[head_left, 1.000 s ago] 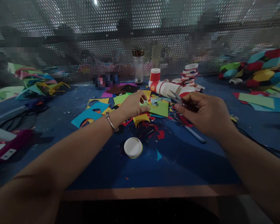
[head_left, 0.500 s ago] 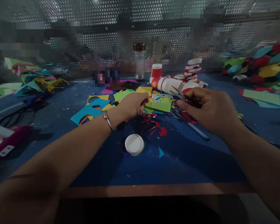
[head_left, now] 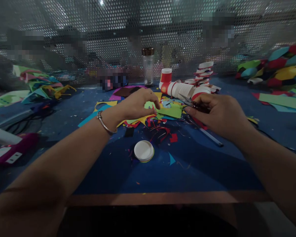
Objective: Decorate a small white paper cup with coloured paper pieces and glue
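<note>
My right hand (head_left: 220,113) is wrapped round the dark handle of a pair of scissors (head_left: 186,99). The blades point left, over the table near the paper cups. My left hand (head_left: 138,104) hovers at a heap of coloured paper, its thumb and fingers apart and nothing visible between them. Just right of its fingertips lies a green paper sheet (head_left: 172,111). Blue paper (head_left: 90,116) and yellow paper (head_left: 111,103) show behind and beside the left wrist. Closer to me, a white round cup-like piece (head_left: 143,150) rests on the blue table (head_left: 108,177).
Red-and-white paper cups (head_left: 166,79), some nested on their side, stand beyond the heap beside a clear bottle (head_left: 148,69). A pen-like stick (head_left: 210,136) lies under my right hand. At left is a purple power strip (head_left: 19,148); at right, a multicoloured paper construction (head_left: 283,69).
My left hand has spread its fingers and lifted slightly off the paper heap, uncovering yellow and red scraps below it. The right hand stays nearly still with the scissors.
</note>
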